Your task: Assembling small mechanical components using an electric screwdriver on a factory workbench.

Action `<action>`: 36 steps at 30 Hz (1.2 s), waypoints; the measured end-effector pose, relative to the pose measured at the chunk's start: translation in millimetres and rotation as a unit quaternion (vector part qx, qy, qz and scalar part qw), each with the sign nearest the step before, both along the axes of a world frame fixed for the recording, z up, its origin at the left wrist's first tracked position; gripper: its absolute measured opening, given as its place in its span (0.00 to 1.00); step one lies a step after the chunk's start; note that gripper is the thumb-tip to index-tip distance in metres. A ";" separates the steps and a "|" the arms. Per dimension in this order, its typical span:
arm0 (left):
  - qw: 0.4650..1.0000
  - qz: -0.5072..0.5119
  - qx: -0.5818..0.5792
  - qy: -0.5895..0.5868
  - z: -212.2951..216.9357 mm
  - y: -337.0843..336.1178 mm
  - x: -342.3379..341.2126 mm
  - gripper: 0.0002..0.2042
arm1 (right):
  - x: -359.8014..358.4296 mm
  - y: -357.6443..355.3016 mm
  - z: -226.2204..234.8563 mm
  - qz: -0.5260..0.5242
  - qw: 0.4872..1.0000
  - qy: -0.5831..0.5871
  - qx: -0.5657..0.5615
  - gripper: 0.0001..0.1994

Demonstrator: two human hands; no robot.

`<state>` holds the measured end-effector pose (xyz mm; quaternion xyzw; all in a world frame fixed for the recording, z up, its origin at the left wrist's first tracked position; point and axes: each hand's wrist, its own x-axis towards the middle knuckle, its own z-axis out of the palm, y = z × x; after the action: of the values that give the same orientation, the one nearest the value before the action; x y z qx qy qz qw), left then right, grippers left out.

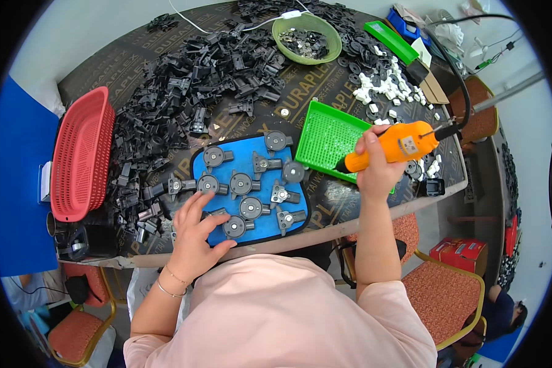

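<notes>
My right hand (379,167) is wrapped round an orange electric screwdriver (405,144). The tool's dark tip points left, over the near side of a green perforated tray (330,134). On the left edge of a blue mat (239,149), my left hand (197,226) lies with its fingers spread, its fingertips by the round black plastic parts there. Several such black parts, with short side tubes, stand on the mat, such as one with a round disc on top (241,184). A few show a pale metal piece instead of the disc, such as this part (282,194).
A large heap of black plastic parts (208,67) covers the table's far left. A red basket (83,159) stands at the left edge. Further back are a green bowl (306,38) of small metal pieces, white pieces (389,86) and a narrow green tray (391,42). A black cable hangs behind the screwdriver.
</notes>
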<state>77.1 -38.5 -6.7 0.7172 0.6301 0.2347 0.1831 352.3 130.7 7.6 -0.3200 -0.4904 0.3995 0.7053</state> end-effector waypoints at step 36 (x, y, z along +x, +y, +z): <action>0.914 -0.306 0.213 0.157 -27.3 172.8 165.3 0.05 | 94.9 -20.6 4.0 -0.157 0.986 -0.022 0.046 0.10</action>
<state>242.4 134.3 -33.9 0.9247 0.3351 0.1800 -0.0128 447.2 110.1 11.6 -0.3688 -0.4676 0.2534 0.7623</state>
